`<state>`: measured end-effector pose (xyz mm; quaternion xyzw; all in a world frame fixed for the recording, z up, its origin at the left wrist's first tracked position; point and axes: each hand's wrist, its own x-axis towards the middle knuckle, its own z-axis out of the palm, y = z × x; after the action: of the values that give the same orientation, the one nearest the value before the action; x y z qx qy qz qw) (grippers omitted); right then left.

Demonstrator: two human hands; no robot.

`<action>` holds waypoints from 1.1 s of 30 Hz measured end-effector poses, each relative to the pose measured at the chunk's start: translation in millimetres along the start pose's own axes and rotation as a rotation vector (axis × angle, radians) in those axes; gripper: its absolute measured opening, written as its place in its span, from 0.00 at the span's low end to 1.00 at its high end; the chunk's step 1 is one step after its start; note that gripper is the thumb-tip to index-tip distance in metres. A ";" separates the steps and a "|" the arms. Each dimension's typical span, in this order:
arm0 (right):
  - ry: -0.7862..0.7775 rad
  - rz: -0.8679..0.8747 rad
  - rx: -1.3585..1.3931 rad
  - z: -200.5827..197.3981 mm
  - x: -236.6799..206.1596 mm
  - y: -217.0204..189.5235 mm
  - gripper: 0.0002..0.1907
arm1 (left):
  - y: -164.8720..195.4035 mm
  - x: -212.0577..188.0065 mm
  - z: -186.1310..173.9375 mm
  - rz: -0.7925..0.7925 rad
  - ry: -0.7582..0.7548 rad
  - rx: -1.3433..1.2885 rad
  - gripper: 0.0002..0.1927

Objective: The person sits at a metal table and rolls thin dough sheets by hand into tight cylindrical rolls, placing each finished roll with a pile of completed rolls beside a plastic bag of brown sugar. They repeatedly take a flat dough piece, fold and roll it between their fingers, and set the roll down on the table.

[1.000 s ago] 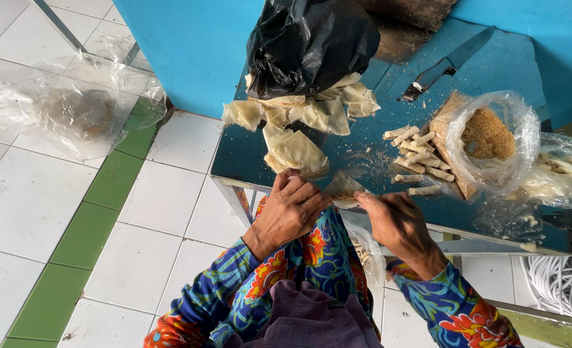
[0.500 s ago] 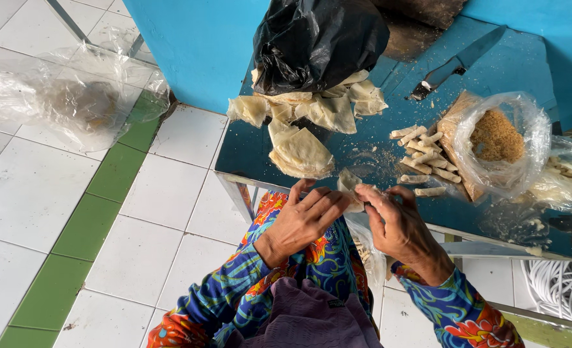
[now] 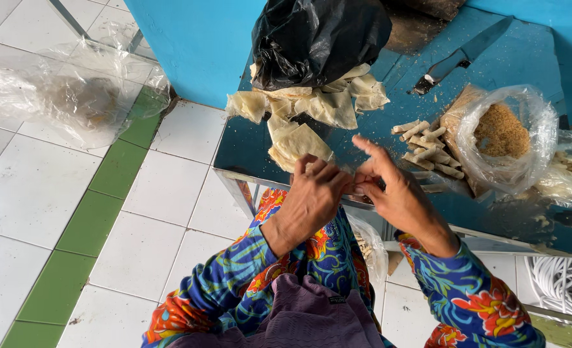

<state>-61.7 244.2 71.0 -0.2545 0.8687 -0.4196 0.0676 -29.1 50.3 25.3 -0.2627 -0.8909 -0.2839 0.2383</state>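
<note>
Left hand [image 3: 311, 196] and right hand [image 3: 392, 193] met fingertip to fingertip at table [image 3: 247, 148] edge, pinching something hidden. Wrappers [image 3: 299, 145] just ahead; rolls [image 3: 427, 148] right.

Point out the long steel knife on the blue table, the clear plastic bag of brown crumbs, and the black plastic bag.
Long steel knife [image 3: 461, 58]: head view, middle of the blade.
Clear plastic bag of brown crumbs [image 3: 502, 132]: head view, on the crumbs inside.
Black plastic bag [image 3: 318, 35]: head view, centre of its crumpled surface.
</note>
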 end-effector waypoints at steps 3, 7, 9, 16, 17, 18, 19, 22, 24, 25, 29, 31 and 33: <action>0.137 -0.301 -0.322 7.9 -13.0 -1.1 0.38 | 6.8 -5.4 -4.5 0.128 -0.006 0.175 0.11; 0.200 -0.391 -0.501 18.5 -29.8 4.9 0.36 | 3.3 -9.4 -4.0 0.176 0.033 0.203 0.12; 0.204 -0.378 -0.556 21.7 -28.4 6.6 0.35 | -0.3 -8.0 -0.8 0.154 0.025 0.185 0.11; -0.107 0.041 -0.066 -1.2 10.4 -2.3 0.40 | -17.2 18.3 13.1 -0.044 -0.197 -0.006 0.05; -0.127 0.042 -0.005 -3.5 12.3 -3.1 0.40 | -19.7 20.3 13.6 -0.064 -0.275 -0.020 0.04; -0.151 0.041 0.057 -4.7 12.1 -3.3 0.41 | -20.7 19.1 13.0 -0.037 -0.230 -0.028 0.04; -0.105 -0.013 -0.045 -3.9 9.2 -2.7 0.40 | -21.9 17.9 12.3 -0.008 -0.185 -0.037 0.05; 0.055 -0.217 -0.330 7.9 -8.1 2.3 0.36 | -16.7 2.7 6.0 0.113 -0.076 0.078 0.08; 0.199 -0.397 -0.507 15.8 -18.8 7.4 0.35 | -11.9 -5.4 1.7 0.179 -0.027 0.154 0.12; 0.201 -0.398 -0.514 18.9 -21.5 9.8 0.35 | -9.4 -8.4 0.1 0.194 -0.012 0.167 0.14; 0.200 -0.408 -0.604 21.3 -20.1 11.3 0.34 | -5.4 -1.4 0.2 0.182 -0.014 0.317 0.16; 0.142 -0.298 -0.496 14.6 -13.0 7.2 0.35 | -6.5 7.0 1.5 0.083 -0.074 0.205 0.12; 0.020 -0.090 -0.201 2.8 -2.6 2.6 0.35 | -7.1 13.3 1.9 0.022 -0.133 0.121 0.09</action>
<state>-59.5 244.9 67.0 -0.2947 0.8947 -0.3355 0.0139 -43.9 50.9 28.8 -0.2760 -0.9172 -0.2088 0.1973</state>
